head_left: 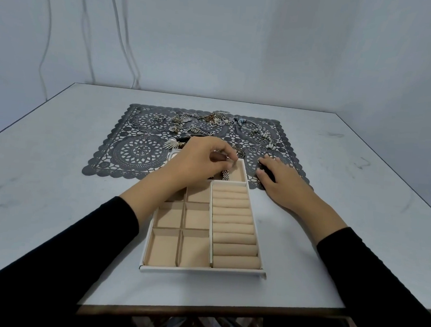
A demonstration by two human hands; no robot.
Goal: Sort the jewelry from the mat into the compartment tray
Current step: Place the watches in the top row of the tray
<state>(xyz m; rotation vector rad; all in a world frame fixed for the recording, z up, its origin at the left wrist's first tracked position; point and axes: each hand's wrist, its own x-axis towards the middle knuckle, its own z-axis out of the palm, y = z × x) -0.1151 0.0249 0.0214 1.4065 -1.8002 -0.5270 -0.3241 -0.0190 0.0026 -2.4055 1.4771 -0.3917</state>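
Observation:
A beige compartment tray (201,271) with a white rim lies on the table in front of me, with square cells at left and padded ring rolls (233,226) at right. Behind it spreads a dark lace mat (133,152) carrying several rings, chains, hoops and a pearl piece (267,139). My left hand (199,162) hovers over the tray's far compartment, fingers pinched on a metal link bracelet (225,175) that hangs into it. My right hand (277,180) rests palm down on the mat's near right corner, fingers spread, holding nothing.
A silver fan-shaped piece (171,143) lies on the mat just left of my left hand. The white table (55,177) ends close to my body and at the right edge. A wall with hanging cables (126,42) stands behind.

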